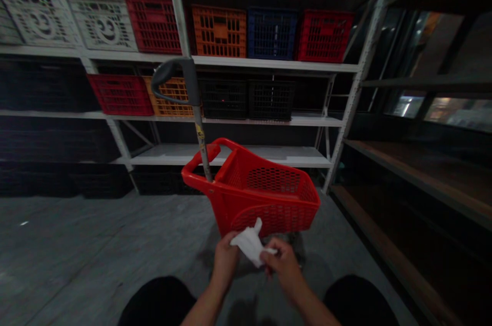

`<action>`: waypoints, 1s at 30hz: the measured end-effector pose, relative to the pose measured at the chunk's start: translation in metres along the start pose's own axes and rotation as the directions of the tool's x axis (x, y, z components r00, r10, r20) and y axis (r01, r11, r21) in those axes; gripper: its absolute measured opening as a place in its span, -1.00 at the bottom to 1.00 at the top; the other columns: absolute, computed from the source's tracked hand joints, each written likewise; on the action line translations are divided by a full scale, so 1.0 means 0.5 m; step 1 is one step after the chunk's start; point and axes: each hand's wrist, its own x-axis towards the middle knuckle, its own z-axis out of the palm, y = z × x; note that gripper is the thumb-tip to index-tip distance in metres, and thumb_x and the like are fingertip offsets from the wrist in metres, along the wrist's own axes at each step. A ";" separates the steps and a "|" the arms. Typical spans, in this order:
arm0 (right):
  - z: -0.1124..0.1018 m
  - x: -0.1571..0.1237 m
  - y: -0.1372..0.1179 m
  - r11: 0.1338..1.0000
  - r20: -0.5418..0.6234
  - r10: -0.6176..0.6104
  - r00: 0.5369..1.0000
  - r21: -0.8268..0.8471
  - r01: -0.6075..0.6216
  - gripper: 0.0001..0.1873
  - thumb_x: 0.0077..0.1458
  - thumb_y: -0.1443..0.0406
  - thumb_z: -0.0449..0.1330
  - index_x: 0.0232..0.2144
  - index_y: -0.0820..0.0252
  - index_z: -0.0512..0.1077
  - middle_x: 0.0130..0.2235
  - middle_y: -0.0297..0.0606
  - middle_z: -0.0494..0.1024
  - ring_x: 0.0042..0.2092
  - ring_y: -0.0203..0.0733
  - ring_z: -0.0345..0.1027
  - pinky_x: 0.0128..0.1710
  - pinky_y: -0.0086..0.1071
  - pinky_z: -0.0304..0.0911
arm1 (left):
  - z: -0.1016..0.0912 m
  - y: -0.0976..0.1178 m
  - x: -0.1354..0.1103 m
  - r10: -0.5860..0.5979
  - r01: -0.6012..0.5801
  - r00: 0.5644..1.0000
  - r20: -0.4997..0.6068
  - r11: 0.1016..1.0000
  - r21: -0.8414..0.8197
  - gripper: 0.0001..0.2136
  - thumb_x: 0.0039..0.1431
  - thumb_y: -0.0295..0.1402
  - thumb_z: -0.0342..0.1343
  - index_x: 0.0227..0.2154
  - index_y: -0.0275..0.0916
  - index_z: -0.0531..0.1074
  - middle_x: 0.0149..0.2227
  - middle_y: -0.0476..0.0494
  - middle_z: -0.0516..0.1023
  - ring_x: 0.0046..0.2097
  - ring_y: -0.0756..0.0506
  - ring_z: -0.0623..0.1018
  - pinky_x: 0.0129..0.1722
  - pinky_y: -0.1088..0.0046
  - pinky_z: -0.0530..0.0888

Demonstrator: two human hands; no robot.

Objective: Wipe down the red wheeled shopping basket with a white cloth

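Note:
Between my two hands is a crumpled white tissue or wipe (249, 245). My left hand (226, 258) is closed on its left edge. On the other side, my right hand (280, 263) pinches the lower right edge between thumb and fingers. Just beyond the hands stands a red plastic shopping cart (265, 187) with mesh sides, its handle end to the left. A metal pole (203, 144) with a dark grey grip (179, 80) rises at the cart's handle end; its lower end is hidden behind the cart's rim.
White metal shelving (269, 62) spans the back, holding red, orange, blue, white and black crates, such as an orange crate (220, 34). Brown shelves (418, 172) run along the right side. Grey concrete floor (77, 249) lies below, with my dark-clad knees at the bottom.

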 end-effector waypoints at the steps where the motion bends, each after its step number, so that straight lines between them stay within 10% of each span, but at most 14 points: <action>1: 0.008 -0.008 0.010 0.997 0.058 0.069 0.996 0.022 -0.070 -0.64 -0.23 0.08 0.23 -0.60 0.19 0.20 -0.70 -0.47 0.29 -0.71 -0.43 0.09 -0.74 -0.57 -0.03 | 0.007 0.008 -0.004 -0.069 0.071 0.997 0.027 0.991 -0.116 -0.88 -0.25 -0.39 0.07 -0.54 -0.25 0.37 -0.62 0.05 0.39 -0.53 0.01 0.35 -0.47 0.51 0.26; 7: -0.005 0.011 0.033 0.985 0.102 0.172 0.980 0.011 -0.174 -0.76 -0.24 0.22 0.23 -0.46 0.23 0.35 -0.57 -0.39 0.42 -0.65 -0.42 0.16 -0.72 -0.59 -0.04 | 0.024 0.039 -0.035 -0.196 0.292 0.888 0.416 0.939 -0.180 -0.84 -0.23 -0.36 0.12 -0.52 -0.27 0.31 -0.58 0.00 0.41 -0.56 0.03 0.36 -0.57 0.54 0.24; 12: -0.018 0.054 -0.003 0.999 0.009 -0.040 0.999 -0.032 0.041 -0.94 -0.28 0.34 0.18 -0.59 0.23 0.39 -0.56 -0.36 0.44 -0.50 -0.31 0.27 -0.52 -0.50 0.13 | 0.017 0.021 -0.025 -0.121 0.100 0.944 0.308 0.992 0.081 -0.84 -0.38 -0.59 0.07 -0.63 -0.27 0.28 -0.69 0.12 0.30 -0.64 0.13 0.22 -0.65 0.65 0.10; 19: -0.002 0.019 -0.061 0.965 0.311 -0.156 0.938 -0.157 0.212 -0.60 -0.17 0.23 0.23 -0.17 0.13 0.43 -0.16 -0.23 0.44 -0.16 -0.17 0.30 -0.21 -0.37 0.18 | 0.017 0.023 -0.019 -0.214 0.240 0.942 0.260 0.968 -0.075 -0.86 -0.30 -0.46 0.09 -0.55 -0.27 0.29 -0.69 0.11 0.31 -0.71 0.12 0.22 -0.74 0.64 0.04; 24: -0.004 0.046 -0.063 0.876 0.252 -0.234 0.939 -0.364 0.316 -0.82 -0.17 0.27 0.23 -0.40 0.16 0.50 -0.36 -0.29 0.46 -0.29 -0.22 0.32 -0.30 -0.41 0.17 | 0.014 0.037 -0.016 -0.202 0.272 0.904 0.378 0.952 -0.141 -0.83 -0.32 -0.43 0.17 -0.57 -0.30 0.32 -0.64 0.06 0.35 -0.63 0.10 0.31 -0.64 0.61 0.18; 27: -0.023 0.100 -0.080 0.849 0.005 -0.286 0.958 -0.462 0.256 -0.85 -0.13 0.22 0.18 -0.53 0.21 0.41 -0.53 -0.36 0.42 -0.46 -0.26 0.27 -0.44 -0.45 0.12 | -0.027 0.089 0.016 -0.058 0.077 0.915 0.400 0.997 -0.031 -0.76 -0.23 -0.33 0.16 -0.42 -0.29 0.37 -0.45 -0.07 0.46 -0.45 -0.01 0.44 -0.43 0.48 0.34; 29: -0.047 0.145 -0.099 0.801 -0.196 -0.400 0.895 -0.549 0.238 -0.81 -0.11 0.19 0.16 -0.54 0.21 0.35 -0.56 -0.38 0.38 -0.50 -0.28 0.21 -0.48 -0.46 0.08 | -0.074 0.142 0.057 0.246 -0.267 0.959 0.142 0.951 0.157 -0.76 -0.18 -0.29 0.12 -0.39 -0.26 0.36 -0.34 -0.10 0.46 -0.29 -0.07 0.45 -0.28 0.42 0.36; 30: -0.060 0.167 -0.107 0.758 -0.255 -0.471 0.845 -0.606 0.240 -0.80 -0.11 0.18 0.15 -0.54 0.21 0.32 -0.56 -0.38 0.36 -0.49 -0.28 0.20 -0.47 -0.45 0.06 | -0.100 0.171 0.081 0.423 -0.397 0.906 -0.013 0.860 0.319 -0.76 -0.15 -0.26 0.09 -0.38 -0.25 0.35 -0.30 -0.11 0.45 -0.24 -0.09 0.43 -0.22 0.37 0.35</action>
